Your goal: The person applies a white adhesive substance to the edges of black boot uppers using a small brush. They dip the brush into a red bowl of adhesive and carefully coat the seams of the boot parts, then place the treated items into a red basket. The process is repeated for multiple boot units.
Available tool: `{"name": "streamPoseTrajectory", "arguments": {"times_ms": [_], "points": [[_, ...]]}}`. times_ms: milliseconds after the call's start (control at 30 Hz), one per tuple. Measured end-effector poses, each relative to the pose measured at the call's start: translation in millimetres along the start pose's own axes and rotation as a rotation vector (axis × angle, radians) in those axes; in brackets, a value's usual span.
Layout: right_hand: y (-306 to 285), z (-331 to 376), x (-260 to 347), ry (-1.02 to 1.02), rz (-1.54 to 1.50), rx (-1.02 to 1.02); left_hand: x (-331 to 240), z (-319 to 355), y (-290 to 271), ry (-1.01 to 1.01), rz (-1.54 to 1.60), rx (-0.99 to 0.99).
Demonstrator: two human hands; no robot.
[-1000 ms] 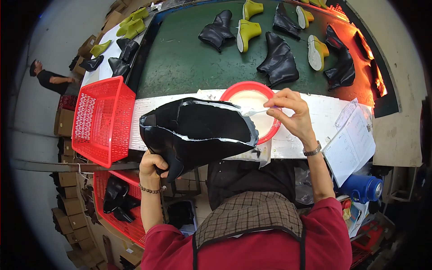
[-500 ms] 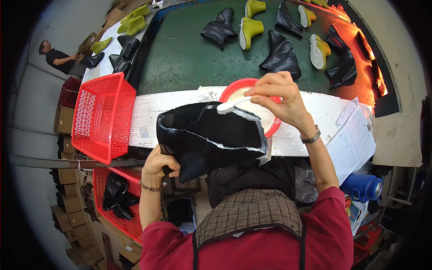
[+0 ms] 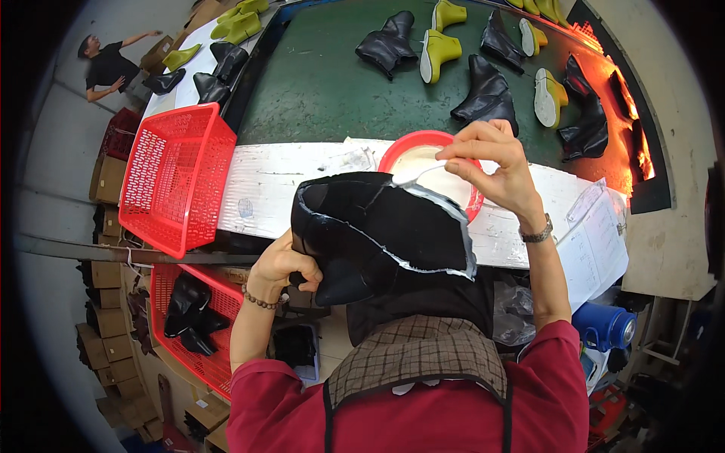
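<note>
My left hand (image 3: 282,267) is closed on the lower left part of a black boot upper (image 3: 370,211), holding it tilted above my lap. White paste lines the upper's edges and runs in a line across it. Between the thumb and fingers of my right hand (image 3: 495,164) is a slim white brush (image 3: 412,178), its head at the upper's top edge. Just behind the upper stands a red bowl (image 3: 390,153) with whitish liquid in it, partly hidden by my right hand and the upper.
A red basket (image 3: 198,181) stands at the left; a lower basket (image 3: 168,291) holds black boots. On the green belt (image 3: 317,90) lie black boots (image 3: 387,47) and yellow shoe lasts (image 3: 441,54). An orange glow (image 3: 615,113), papers (image 3: 593,249) and a blue flask (image 3: 604,323) are right. A person (image 3: 109,64) stands far left.
The upper and both hands have shifted a little to the right in the picture. The brush is still along the upper's top edge. The far person has raised an arm.
</note>
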State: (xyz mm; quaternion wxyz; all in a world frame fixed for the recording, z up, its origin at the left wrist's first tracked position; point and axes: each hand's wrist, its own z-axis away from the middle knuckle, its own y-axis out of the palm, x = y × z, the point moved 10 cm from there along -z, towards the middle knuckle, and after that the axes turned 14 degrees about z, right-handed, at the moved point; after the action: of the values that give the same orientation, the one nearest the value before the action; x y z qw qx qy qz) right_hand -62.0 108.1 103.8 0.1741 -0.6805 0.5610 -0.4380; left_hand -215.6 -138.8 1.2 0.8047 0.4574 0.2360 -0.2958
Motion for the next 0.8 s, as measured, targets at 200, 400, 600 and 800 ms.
{"name": "streamPoseTrajectory", "arguments": {"times_ms": [200, 400, 600, 800], "points": [[-7.5, -10.7, 1.8, -0.012, -0.076, 0.042, 8.3, -2.7, -6.9, -0.004, 0.026, 0.005], [15.1, -28.5, 23.2, -0.152, -0.071, 0.097, 31.2, -13.6, 20.6, -0.188, 0.022, 0.152], [19.4, -51.7, 32.8, -0.188, -0.098, 0.052, 33.0, -24.8, 27.9, -0.23, 0.008, 0.148], [3.5, -13.5, -9.0, -0.021, -0.021, 0.046, 12.4, -15.1, 0.9, -0.02, 0.047, 0.086]]}}
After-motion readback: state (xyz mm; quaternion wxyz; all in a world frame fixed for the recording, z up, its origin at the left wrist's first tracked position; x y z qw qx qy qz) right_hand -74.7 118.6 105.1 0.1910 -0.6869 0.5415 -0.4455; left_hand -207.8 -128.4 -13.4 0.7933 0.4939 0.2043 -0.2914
